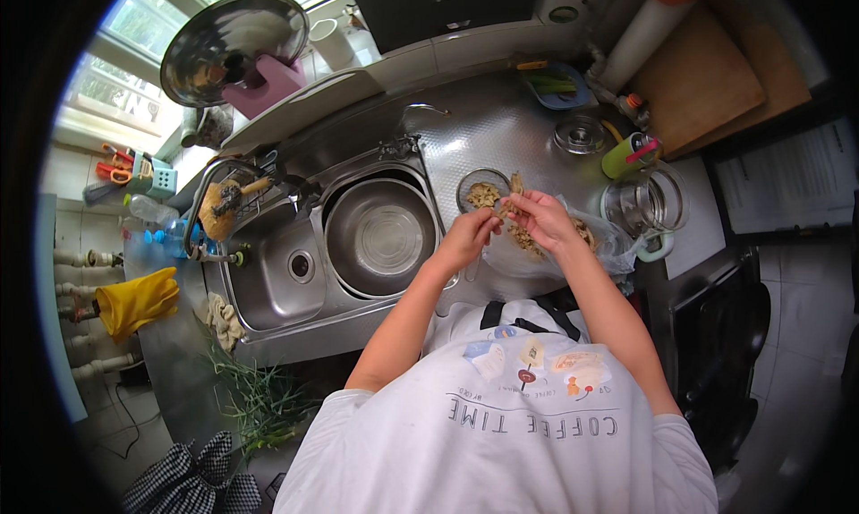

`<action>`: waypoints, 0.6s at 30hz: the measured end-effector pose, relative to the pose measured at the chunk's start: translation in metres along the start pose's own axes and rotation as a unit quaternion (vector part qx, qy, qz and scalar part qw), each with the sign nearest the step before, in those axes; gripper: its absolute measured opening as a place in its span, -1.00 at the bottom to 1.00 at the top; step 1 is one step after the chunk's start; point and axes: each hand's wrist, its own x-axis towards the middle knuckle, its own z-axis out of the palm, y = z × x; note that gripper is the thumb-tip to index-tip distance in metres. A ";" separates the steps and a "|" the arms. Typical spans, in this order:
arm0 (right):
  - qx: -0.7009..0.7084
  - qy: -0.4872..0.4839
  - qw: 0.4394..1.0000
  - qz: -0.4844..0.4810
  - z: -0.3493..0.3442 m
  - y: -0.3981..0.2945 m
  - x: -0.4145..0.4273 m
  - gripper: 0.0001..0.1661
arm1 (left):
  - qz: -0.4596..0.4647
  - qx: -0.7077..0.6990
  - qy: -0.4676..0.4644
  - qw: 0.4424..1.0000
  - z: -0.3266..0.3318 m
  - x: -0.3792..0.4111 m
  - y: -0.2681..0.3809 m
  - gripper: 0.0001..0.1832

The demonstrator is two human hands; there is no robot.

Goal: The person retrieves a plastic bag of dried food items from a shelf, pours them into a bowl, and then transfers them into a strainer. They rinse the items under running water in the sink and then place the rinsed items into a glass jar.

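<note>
Above the steel worktop, my left hand [472,235] and my right hand [542,220] meet, fingertips pinching a brown, wrinkled piece of dried food [508,209] between them. Another strip of it [516,182] sticks up beyond my right fingers. Just past my left hand sits a small round bowl [459,193] with a thin rim, holding several torn tan pieces [482,194]. A clear plastic bag [530,264] lies spread under my right hand and wrist, with more brown pieces [523,240] in it. My hands hide part of the bag and the bowl's near edge.
Left of my hands, a large steel basin [384,239] stands in the double sink [268,299]. A glass jar [624,202], a green cup [619,158] and a glass lid [578,135] stand at the right. Green onions [258,400] lie at the lower left.
</note>
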 end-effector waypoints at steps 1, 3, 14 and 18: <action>-0.044 0.012 0.998 -0.035 0.007 0.004 0.009 -0.84 | -0.036 -0.030 0.009 0.999 -0.003 0.003 -0.006 -0.77; -0.130 0.034 0.985 -0.105 0.016 0.014 0.025 -0.86 | -0.106 -0.093 0.025 0.990 -0.008 0.013 -0.019 -0.76; -0.103 0.133 0.977 -0.134 -0.014 0.032 0.049 -0.87 | -0.196 -0.298 0.102 0.928 -0.001 0.050 -0.057 -0.79; -0.233 0.097 0.964 -0.084 -0.017 0.031 0.052 -0.83 | -0.158 -0.103 0.114 0.975 0.004 0.046 -0.050 -0.64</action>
